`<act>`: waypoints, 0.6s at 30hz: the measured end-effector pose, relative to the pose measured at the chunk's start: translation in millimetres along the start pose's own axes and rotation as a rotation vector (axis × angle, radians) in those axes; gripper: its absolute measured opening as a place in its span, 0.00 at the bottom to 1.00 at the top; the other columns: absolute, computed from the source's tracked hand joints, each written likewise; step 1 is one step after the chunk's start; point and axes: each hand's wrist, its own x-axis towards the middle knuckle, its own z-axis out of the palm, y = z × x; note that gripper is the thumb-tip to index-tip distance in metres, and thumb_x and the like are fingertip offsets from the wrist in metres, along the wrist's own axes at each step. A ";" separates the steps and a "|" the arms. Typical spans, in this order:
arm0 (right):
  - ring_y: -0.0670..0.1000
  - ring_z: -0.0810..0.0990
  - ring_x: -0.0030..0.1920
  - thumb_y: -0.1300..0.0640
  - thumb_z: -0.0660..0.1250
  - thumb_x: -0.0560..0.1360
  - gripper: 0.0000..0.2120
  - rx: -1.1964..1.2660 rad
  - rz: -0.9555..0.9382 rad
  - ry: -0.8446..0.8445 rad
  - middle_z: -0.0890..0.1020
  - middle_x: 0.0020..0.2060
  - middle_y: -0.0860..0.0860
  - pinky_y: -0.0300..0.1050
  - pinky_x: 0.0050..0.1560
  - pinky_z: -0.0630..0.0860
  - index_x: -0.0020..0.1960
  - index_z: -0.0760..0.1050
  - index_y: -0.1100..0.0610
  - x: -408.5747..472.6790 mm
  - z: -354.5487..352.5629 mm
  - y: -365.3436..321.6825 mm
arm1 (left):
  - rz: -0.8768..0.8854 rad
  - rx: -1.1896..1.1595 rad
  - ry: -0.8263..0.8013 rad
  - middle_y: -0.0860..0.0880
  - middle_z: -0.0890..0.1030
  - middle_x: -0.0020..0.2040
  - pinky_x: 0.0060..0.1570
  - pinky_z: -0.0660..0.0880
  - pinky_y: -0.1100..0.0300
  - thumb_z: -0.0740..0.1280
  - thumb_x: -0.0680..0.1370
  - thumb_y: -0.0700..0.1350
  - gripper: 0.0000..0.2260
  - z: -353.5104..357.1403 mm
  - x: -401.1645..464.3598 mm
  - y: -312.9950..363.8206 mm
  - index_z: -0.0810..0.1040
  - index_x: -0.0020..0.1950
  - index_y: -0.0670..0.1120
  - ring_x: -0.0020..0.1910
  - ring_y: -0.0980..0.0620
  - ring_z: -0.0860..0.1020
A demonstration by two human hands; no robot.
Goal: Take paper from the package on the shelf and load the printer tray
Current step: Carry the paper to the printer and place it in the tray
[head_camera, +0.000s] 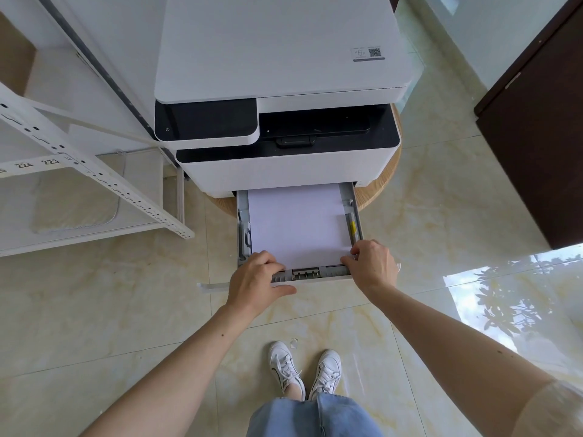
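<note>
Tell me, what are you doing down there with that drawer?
A person is loading a printer. Its tray is pulled out, and a stack of white paper already lies flat inside. The left hand grips the tray's front edge, thumb underneath. The right hand is at the near right corner, fingers touching the paper's corner. The tray is not pushed in yet.

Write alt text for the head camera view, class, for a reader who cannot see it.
Both hands, left hand and right hand, rest at the front edge of the open printer tray, which holds white paper. The printer sits above.
</note>
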 end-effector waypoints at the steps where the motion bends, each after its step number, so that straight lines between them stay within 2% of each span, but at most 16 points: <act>1: 0.55 0.77 0.37 0.55 0.69 0.72 0.05 -0.004 0.004 0.002 0.80 0.43 0.52 0.41 0.36 0.66 0.41 0.79 0.57 0.4 1.2 -0.1 | -0.019 0.012 -0.012 0.56 0.79 0.51 0.40 0.69 0.62 0.75 0.64 0.63 0.24 -2.3 -0.5 -1.1 0.83 0.55 0.52 0.53 0.55 0.76; 6: 0.54 0.76 0.34 0.56 0.69 0.71 0.05 -0.004 0.036 -0.005 0.79 0.40 0.50 0.57 0.54 0.73 0.38 0.78 0.55 2.3 4.0 -1.2 | -0.040 0.001 -0.070 0.57 0.75 0.57 0.45 0.72 0.61 0.74 0.64 0.64 0.26 -6.5 -1.4 -4.4 0.82 0.58 0.54 0.59 0.57 0.72; 7: 0.54 0.76 0.34 0.55 0.69 0.72 0.05 -0.002 0.032 -0.004 0.79 0.40 0.50 0.56 0.53 0.74 0.38 0.78 0.55 2.6 3.9 -0.5 | -0.043 -0.016 -0.076 0.56 0.75 0.57 0.47 0.73 0.60 0.74 0.64 0.64 0.27 -5.4 -1.7 -5.9 0.82 0.58 0.53 0.59 0.57 0.71; 8: 0.54 0.76 0.34 0.55 0.68 0.72 0.05 0.000 0.024 -0.005 0.79 0.41 0.50 0.50 0.48 0.74 0.39 0.79 0.56 2.6 2.9 -0.2 | -0.041 -0.040 -0.071 0.55 0.75 0.58 0.49 0.75 0.58 0.74 0.64 0.65 0.27 -3.9 -2.3 -7.0 0.83 0.58 0.52 0.60 0.57 0.71; 10: 0.54 0.76 0.35 0.55 0.68 0.72 0.05 0.015 0.009 -0.004 0.80 0.42 0.51 0.42 0.37 0.68 0.40 0.79 0.56 3.2 1.8 1.0 | -0.033 -0.108 -0.010 0.54 0.78 0.56 0.48 0.77 0.56 0.71 0.67 0.65 0.25 -1.8 -4.2 -10.5 0.84 0.54 0.49 0.57 0.55 0.75; 12: 0.54 0.76 0.37 0.54 0.68 0.73 0.05 0.064 0.008 0.018 0.81 0.42 0.50 0.44 0.40 0.73 0.42 0.80 0.55 3.6 0.7 1.9 | -0.021 -0.167 0.151 0.51 0.81 0.50 0.44 0.79 0.54 0.69 0.71 0.60 0.19 -1.7 -4.8 -16.0 0.85 0.48 0.45 0.50 0.52 0.79; 14: 0.54 0.75 0.38 0.53 0.67 0.73 0.04 0.113 0.015 0.040 0.79 0.43 0.49 0.53 0.48 0.77 0.44 0.79 0.53 5.5 0.6 3.0 | -0.034 -0.127 0.349 0.49 0.81 0.46 0.42 0.79 0.52 0.75 0.70 0.46 0.08 -3.1 -2.7 -23.7 0.84 0.45 0.43 0.45 0.47 0.80; 16: 0.54 0.75 0.39 0.53 0.67 0.74 0.04 0.146 -0.002 0.062 0.78 0.46 0.48 0.54 0.48 0.78 0.46 0.78 0.52 8.5 1.7 5.5 | -0.125 -0.080 0.439 0.46 0.80 0.48 0.47 0.76 0.53 0.80 0.64 0.41 0.13 -4.0 1.4 -30.0 0.83 0.46 0.43 0.48 0.44 0.78; 18: 0.53 0.76 0.42 0.52 0.68 0.74 0.05 0.155 -0.041 0.088 0.76 0.48 0.48 0.53 0.45 0.78 0.49 0.76 0.51 10.8 3.4 8.1 | -0.197 -0.141 0.392 0.45 0.77 0.57 0.56 0.68 0.58 0.81 0.61 0.44 0.22 -3.1 3.9 -32.6 0.80 0.51 0.43 0.58 0.43 0.73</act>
